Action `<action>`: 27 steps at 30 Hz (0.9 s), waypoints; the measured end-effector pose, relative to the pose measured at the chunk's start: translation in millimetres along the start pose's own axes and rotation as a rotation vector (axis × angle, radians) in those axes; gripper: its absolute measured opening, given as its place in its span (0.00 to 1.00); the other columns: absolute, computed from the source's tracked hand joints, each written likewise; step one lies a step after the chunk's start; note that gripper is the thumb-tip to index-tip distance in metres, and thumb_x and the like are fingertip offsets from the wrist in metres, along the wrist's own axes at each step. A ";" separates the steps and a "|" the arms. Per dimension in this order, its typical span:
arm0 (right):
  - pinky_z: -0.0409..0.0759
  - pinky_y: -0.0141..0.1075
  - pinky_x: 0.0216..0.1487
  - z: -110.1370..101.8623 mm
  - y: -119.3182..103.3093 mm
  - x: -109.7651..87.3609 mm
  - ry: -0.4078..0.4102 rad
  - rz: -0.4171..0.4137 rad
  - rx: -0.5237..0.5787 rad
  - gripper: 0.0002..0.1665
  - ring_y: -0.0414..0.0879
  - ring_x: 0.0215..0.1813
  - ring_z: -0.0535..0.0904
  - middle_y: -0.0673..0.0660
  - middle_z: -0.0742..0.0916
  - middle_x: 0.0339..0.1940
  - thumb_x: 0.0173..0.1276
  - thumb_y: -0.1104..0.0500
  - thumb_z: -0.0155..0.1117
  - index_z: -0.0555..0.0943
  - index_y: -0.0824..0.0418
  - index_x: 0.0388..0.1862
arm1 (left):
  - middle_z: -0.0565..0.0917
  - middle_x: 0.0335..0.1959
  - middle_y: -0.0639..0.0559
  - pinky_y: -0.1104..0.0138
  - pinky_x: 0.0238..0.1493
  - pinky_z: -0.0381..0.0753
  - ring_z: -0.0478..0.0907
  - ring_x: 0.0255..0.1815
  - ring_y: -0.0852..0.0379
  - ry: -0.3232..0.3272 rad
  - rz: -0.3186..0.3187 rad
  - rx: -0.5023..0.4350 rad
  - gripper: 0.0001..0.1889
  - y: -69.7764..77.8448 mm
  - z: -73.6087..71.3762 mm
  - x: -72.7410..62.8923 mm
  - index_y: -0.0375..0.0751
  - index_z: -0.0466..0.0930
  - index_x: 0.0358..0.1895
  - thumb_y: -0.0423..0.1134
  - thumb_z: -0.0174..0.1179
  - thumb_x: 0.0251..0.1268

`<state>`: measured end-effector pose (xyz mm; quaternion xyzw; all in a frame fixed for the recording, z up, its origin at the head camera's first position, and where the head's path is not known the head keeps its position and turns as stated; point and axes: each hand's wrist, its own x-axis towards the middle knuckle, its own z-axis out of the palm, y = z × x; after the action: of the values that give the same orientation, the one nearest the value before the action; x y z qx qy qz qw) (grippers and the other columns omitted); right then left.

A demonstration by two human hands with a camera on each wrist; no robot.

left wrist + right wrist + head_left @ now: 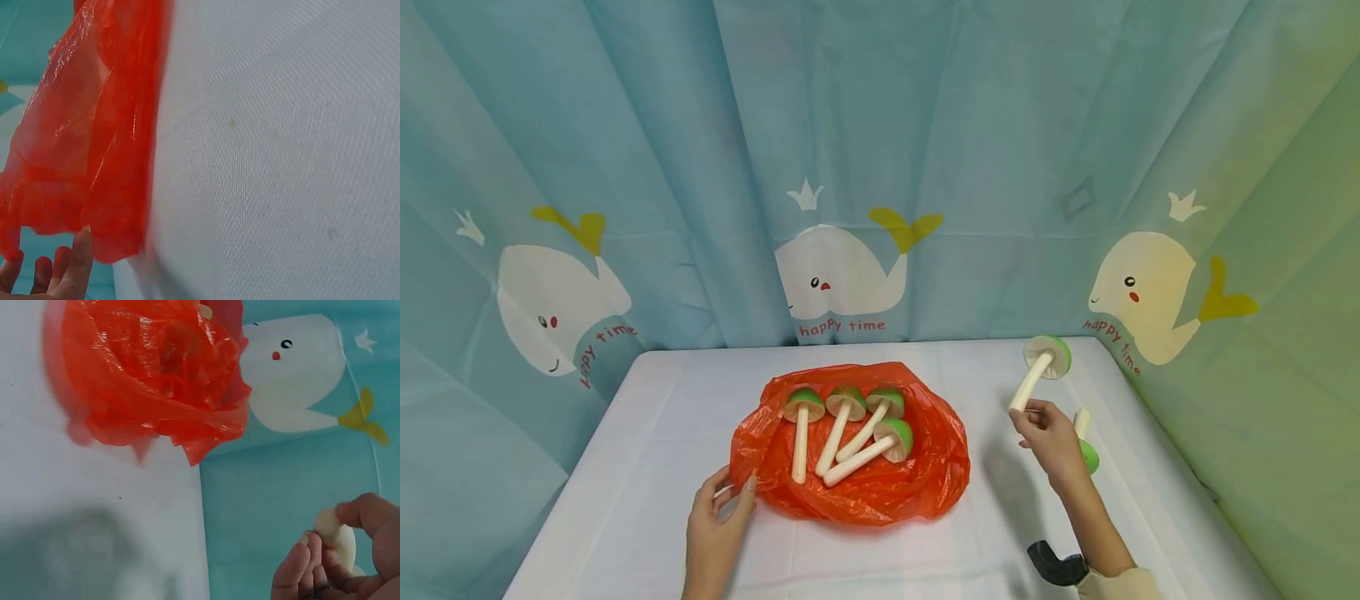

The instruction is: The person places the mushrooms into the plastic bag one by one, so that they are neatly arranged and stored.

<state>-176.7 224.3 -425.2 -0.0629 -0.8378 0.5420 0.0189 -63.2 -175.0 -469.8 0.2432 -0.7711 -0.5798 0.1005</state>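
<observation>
A red plastic bag (936, 492) lies spread on the table, its mouth facing up. Inside rest several toy mushrooms (801, 442) with green caps and white stems. At the bag's near left edge, my left hand (718, 521) holds the rim with thumb and fingers; the left wrist view shows those fingertips (81, 240) at the red film. To the right, my right hand (1048, 437) pinches another toy mushroom (1033, 375) by the stem's lower end, cap up and tilted right, raised over the table. The right wrist view shows its pale stem (340, 540) between thumb and fingers.
One more toy mushroom (1088, 454) lies on the table behind my right wrist, partly hidden. A black curved piece (1056, 567) sits beside the right sleeve. The white tabletop (632, 467) backs onto a blue curtain (1000, 167) printed with whales.
</observation>
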 end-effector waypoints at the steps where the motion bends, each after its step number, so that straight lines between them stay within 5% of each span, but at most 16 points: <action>1: 0.78 0.29 0.32 1.4 -0.5 -1.0 -0.004 -0.008 0.004 0.24 0.38 0.35 0.75 0.62 0.80 0.39 0.69 0.57 0.60 0.70 0.74 0.54 | 0.66 0.58 0.37 0.69 0.41 0.81 0.70 0.55 0.43 0.002 -0.006 0.007 0.34 0.3 0.0 -0.2 0.31 0.61 0.64 0.53 0.59 0.64; 8: 0.79 0.29 0.32 13.3 -2.1 -4.4 -0.041 -0.064 0.021 0.20 0.40 0.33 0.76 0.60 0.80 0.35 0.65 0.59 0.65 0.72 0.72 0.49 | 0.66 0.58 0.37 0.68 0.41 0.81 0.71 0.55 0.44 0.009 -0.007 0.005 0.35 1.3 0.0 -0.8 0.32 0.61 0.64 0.53 0.59 0.64; 18: 0.79 0.32 0.35 25.6 -10.5 -15.7 -0.083 -0.238 -0.145 0.16 0.46 0.35 0.77 0.54 0.81 0.32 0.61 0.60 0.68 0.76 0.66 0.44 | 0.67 0.57 0.38 0.72 0.40 0.80 0.71 0.54 0.45 0.016 0.011 -0.010 0.35 -0.3 -0.2 -0.6 0.32 0.61 0.64 0.53 0.59 0.64; 27: 0.79 0.33 0.38 48.0 -15.8 -20.6 -0.205 -0.298 -0.093 0.15 0.45 0.34 0.75 0.53 0.79 0.31 0.60 0.62 0.69 0.76 0.65 0.43 | 0.68 0.54 0.39 0.73 0.35 0.81 0.72 0.50 0.47 0.061 0.083 -0.013 0.34 -3.8 1.4 1.6 0.31 0.62 0.63 0.54 0.57 0.65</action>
<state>-162.4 171.8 -429.9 0.1169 -0.8596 0.4973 0.0104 -64.3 -175.4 -474.0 0.2280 -0.7733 -0.5725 0.1495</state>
